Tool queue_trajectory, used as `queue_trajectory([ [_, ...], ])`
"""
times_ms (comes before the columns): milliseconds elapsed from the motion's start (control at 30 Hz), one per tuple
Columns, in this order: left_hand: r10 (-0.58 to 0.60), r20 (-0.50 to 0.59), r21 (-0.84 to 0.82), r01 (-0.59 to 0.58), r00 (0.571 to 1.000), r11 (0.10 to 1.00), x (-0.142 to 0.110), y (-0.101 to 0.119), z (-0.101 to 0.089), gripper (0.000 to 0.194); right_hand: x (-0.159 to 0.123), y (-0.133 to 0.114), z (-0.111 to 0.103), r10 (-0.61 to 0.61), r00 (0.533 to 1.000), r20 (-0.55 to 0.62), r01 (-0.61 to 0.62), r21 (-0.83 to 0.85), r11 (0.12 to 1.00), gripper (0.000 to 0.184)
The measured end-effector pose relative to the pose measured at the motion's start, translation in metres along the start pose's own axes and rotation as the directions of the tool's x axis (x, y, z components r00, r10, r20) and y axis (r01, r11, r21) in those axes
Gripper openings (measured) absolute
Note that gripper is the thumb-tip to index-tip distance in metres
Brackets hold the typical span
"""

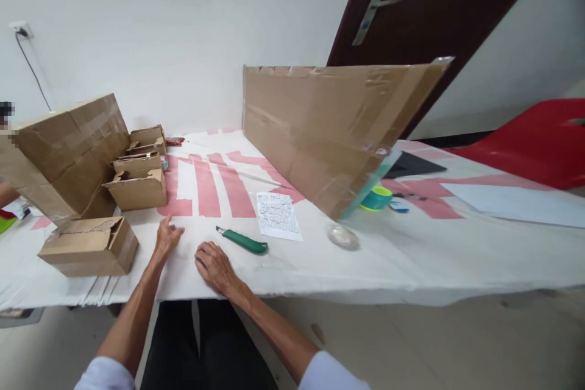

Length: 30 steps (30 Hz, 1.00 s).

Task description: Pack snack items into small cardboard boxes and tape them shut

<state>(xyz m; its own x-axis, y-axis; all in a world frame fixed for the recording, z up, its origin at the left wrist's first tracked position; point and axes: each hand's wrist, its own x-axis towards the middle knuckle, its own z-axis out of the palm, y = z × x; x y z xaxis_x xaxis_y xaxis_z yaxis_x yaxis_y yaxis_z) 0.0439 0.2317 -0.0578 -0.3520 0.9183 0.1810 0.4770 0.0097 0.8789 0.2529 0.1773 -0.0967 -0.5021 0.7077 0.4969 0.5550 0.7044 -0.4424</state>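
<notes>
My left hand (168, 237) is over the white cloth near the small closed cardboard box (94, 250), touching no box. Its thumb and a finger stand apart, with nothing held. My right hand (217, 267) rests on the cloth with its fingers loosely bent, and no object shows in it. Just beyond the right hand lies a green utility knife (244, 241), its blade end pointing left. A printed sheet of paper (278, 216) with rows of small outlines lies behind the knife.
A large cardboard panel (315, 134) stands upright at centre right. Near its foot are a clear tape roll (342, 236) and a green tape roll (376, 198). Open small boxes (139, 189) and a big carton (73, 146) stand left. A red chair (539, 140) is right.
</notes>
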Motion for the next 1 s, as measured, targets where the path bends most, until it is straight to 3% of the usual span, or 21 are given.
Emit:
queue_trajectory([
  [133,0.110,0.106,0.011,-0.112,0.988,0.994,-0.075,-0.001,-0.001,0.044,0.000,0.000,0.000,-0.008,1.000,-0.003,0.008,-0.027,1.000,0.012],
  [267,0.178,0.123,0.046,-0.185,0.976,0.982,-0.139,-0.005,-0.021,0.037,-0.003,0.000,0.001,-0.033,0.999,0.003,0.033,-0.041,0.999,0.013],
  [400,0.191,0.068,0.114,-0.198,0.979,0.974,-0.184,-0.014,-0.049,0.033,-0.007,0.002,0.006,-0.037,0.999,0.003,0.037,-0.065,0.997,0.015],
  [567,0.139,-0.046,0.157,-0.130,0.989,0.979,-0.223,-0.032,-0.078,0.030,-0.009,0.001,0.009,-0.045,0.999,0.003,0.045,-0.095,0.994,0.017],
  [700,0.080,-0.130,0.142,-0.061,0.988,0.988,-0.241,-0.047,-0.092,0.027,-0.009,-0.001,0.009,-0.036,0.999,-0.001,0.035,-0.113,0.993,0.018],
  [800,0.042,-0.208,0.126,-0.016,0.977,0.992,-0.241,-0.054,-0.108,0.028,-0.008,-0.001,0.010,-0.030,1.000,0.000,0.030,-0.123,0.992,0.018],
  [900,0.002,-0.330,0.111,0.036,0.944,0.993,-0.226,-0.057,-0.141,0.039,-0.008,-0.002,0.010,-0.029,1.000,0.007,0.029,-0.131,0.991,0.018],
  [1000,-0.052,-0.490,0.083,0.106,0.870,0.991,-0.194,-0.054,-0.191,0.057,-0.008,-0.003,0.010,-0.026,1.000,0.010,0.027,-0.137,0.990,0.018],
])
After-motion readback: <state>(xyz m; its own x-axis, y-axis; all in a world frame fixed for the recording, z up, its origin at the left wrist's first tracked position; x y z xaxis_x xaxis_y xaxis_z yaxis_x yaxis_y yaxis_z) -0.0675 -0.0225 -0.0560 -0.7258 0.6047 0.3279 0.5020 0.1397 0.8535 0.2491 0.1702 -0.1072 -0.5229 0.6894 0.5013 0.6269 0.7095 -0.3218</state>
